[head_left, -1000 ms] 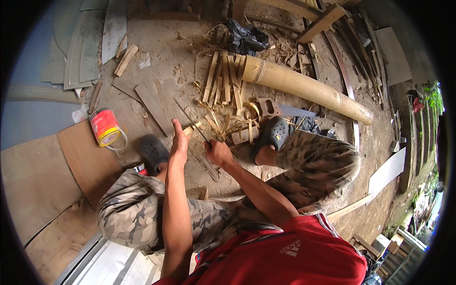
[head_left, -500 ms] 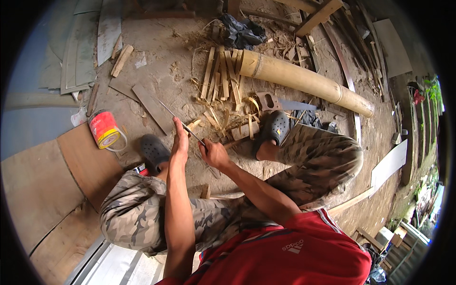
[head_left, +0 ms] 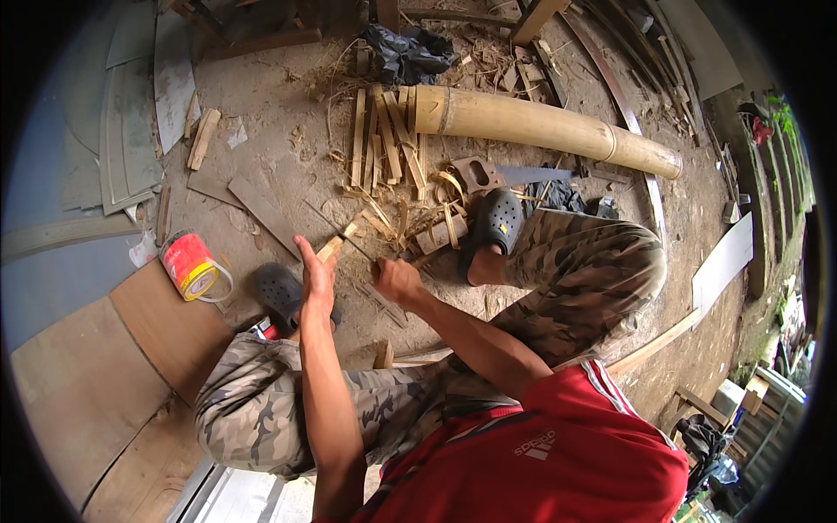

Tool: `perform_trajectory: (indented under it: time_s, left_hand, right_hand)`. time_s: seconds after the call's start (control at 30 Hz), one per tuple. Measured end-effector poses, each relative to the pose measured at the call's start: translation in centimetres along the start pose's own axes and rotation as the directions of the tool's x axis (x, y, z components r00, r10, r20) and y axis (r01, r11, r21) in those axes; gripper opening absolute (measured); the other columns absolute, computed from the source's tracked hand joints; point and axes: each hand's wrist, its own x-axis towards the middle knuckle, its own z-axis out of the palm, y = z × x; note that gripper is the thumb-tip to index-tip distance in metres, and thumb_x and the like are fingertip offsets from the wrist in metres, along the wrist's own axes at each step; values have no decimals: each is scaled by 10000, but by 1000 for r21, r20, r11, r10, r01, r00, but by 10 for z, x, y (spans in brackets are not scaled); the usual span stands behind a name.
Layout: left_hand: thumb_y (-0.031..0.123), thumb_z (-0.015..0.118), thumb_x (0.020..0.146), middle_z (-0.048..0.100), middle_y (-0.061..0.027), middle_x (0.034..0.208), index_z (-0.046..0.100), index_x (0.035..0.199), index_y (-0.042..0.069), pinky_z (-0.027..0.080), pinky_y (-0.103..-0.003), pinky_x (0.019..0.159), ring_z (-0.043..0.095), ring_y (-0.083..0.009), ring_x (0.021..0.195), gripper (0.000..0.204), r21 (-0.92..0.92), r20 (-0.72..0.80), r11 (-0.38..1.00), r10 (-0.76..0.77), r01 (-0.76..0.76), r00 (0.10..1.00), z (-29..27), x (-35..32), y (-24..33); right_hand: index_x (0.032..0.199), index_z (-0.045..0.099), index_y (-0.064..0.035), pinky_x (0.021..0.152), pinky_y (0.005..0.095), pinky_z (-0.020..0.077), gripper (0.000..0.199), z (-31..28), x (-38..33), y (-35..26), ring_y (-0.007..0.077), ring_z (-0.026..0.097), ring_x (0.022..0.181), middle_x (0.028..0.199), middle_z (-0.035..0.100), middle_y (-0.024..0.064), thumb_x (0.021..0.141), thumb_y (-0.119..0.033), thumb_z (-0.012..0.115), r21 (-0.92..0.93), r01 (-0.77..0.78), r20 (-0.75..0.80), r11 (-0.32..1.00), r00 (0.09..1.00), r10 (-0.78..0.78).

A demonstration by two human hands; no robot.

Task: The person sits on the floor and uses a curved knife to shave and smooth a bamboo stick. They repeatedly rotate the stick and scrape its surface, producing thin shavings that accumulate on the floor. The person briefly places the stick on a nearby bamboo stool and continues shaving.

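Close up, right hand (head_left: 398,281): fist curled round the handle end of a thin-bladed tool (head_left: 360,249).
Left hand (head_left: 318,277): fairly straight, holding a pale strip (head_left: 330,251); exactly how the fingers grip it, I cannot tell.
Pale strip: raised between the hands, the blade crossing it.
Can, red and yellow: on the floor (head_left: 270,96), beside the far corner of the brown panel (head_left: 170,322); point on it (head_left: 187,261).
Dark clog (head_left: 499,220): worn, beyond the right hand.
Handsaw (head_left: 506,175): on the floor, just past that clog.
Split pieces (head_left: 388,139): at the left end of the bamboo pole (head_left: 540,129).
Black plastic (head_left: 408,54): farther still.
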Motion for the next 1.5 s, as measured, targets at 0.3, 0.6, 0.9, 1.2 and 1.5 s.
perform_trajectory:
  time_s: [0.3,0.6,0.9,1.2,1.5]
  left_hand:
    - [913,84,794,166,-246,1605,9,1562,5,3,-482,1207,106,-305,1517,1192,-146,9,988,-47,48,999,-15,-4,10]
    - [957,66,736,111,-263,1611,117,1515,-114,-6,-474,1205,73,-307,1520,1325,-114,7,993,-35,36,999,-7,-8,5]
    - [900,89,811,106,-291,1600,-11,1545,-39,5,-458,1208,85,-336,1516,1196,-148,-6,989,-27,26,1000,4,-6,2]
    - [929,36,766,106,-252,1615,121,1526,-90,-55,-486,1194,58,-316,1522,1275,-99,39,994,-33,36,999,-1,-8,0]
    - [896,99,817,123,-262,1609,47,1545,-47,-3,-450,1205,73,-328,1517,1193,-117,63,992,-33,41,997,2,-6,1]
  right_hand:
    - [852,607,-41,563,537,538,220,21,1,3,439,651,597,655,638,261,906,-244,545,-196,283,-18,939,956,-292]
    - [855,632,-44,553,512,544,256,4,-5,-15,423,660,593,661,643,252,932,-270,540,37,46,9,998,999,-46]
    - [887,630,-42,607,531,526,282,12,-2,1,449,647,649,671,638,238,945,-302,537,73,30,-55,997,998,-26]
    - [858,616,-62,524,512,519,220,6,-2,-1,412,642,572,628,628,219,925,-268,576,57,75,-85,996,994,-70]
    - [798,615,-39,545,514,538,247,16,0,13,413,664,604,653,650,231,928,-241,562,-77,143,-137,987,979,-153]
